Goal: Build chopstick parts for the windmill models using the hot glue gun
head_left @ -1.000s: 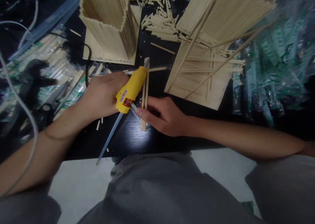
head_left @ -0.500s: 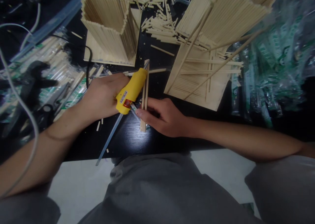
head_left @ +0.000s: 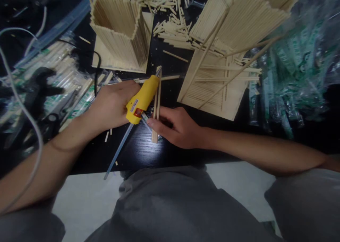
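Observation:
My left hand (head_left: 114, 102) is closed around a yellow hot glue gun (head_left: 142, 98), its metal nozzle aimed up and to the right. A translucent glue stick (head_left: 118, 152) juts from the gun's back end. The nozzle tip lies at the far end of a pair of wooden chopsticks (head_left: 156, 107). Those chopsticks are pinched between the thumb and fingers of my right hand (head_left: 176, 127), joined at the near end and slightly apart farther up. Part of the right fingers is hidden behind the chopsticks.
A box of upright sticks (head_left: 119, 33) stands on a stick base at back left. A second stick structure (head_left: 247, 20) and a stick panel (head_left: 212, 88) lie right. Cut stick pieces (head_left: 175, 29) sit between. Wrapped chopsticks, scissors (head_left: 60, 111) and a white cable (head_left: 29, 118) are left; plastic wrappers (head_left: 292, 68) right.
Both hands, the glue gun and the chopsticks keep nearly the same position. The whole view has shifted very slightly.

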### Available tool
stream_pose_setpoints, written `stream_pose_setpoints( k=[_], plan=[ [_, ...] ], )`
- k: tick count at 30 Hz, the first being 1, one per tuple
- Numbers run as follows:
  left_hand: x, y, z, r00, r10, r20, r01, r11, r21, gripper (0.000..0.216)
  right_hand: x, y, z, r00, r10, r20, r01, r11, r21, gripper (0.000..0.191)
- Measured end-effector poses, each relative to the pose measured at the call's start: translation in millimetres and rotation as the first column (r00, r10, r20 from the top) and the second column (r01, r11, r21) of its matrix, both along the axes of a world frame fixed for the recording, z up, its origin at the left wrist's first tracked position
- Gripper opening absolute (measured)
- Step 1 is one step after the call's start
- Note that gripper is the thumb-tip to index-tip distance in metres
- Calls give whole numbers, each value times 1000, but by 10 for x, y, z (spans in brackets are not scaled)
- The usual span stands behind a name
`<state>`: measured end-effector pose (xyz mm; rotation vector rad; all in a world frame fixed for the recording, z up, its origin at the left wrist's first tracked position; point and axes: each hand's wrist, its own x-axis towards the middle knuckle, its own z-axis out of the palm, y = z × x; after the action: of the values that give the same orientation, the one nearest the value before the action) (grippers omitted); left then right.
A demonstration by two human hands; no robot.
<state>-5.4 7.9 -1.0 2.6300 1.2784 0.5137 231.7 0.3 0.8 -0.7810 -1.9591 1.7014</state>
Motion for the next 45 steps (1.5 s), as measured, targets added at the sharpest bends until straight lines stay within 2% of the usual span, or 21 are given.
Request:
stream_pose_setpoints(
  k=[17,23,32,37,45],
  plan=[
    [13,-1,3,1000,8,-6,-8,1000,-3,26,-3,-2,11,1000,-7,2,7,1000,4,35],
    [8,-3,5,1000,21,4,-21,999,-41,27,-1,-1,0,1000,-4,5,4,1000,9,32],
    [9,-9,8,1000,25,10,-25,997,-69,24,-6,-4,20,1000,1,17,0,1000,-11,38],
    [14,-9,5,1000,22,18,-22,999,-39,26,-5,0,15,1000,-1,13,2,1000,-8,34],
    [-1,-14,9,999,45,-12,-46,996,-72,23,1,5,20,1000,-2,10,2,1000,-6,36]
  ],
)
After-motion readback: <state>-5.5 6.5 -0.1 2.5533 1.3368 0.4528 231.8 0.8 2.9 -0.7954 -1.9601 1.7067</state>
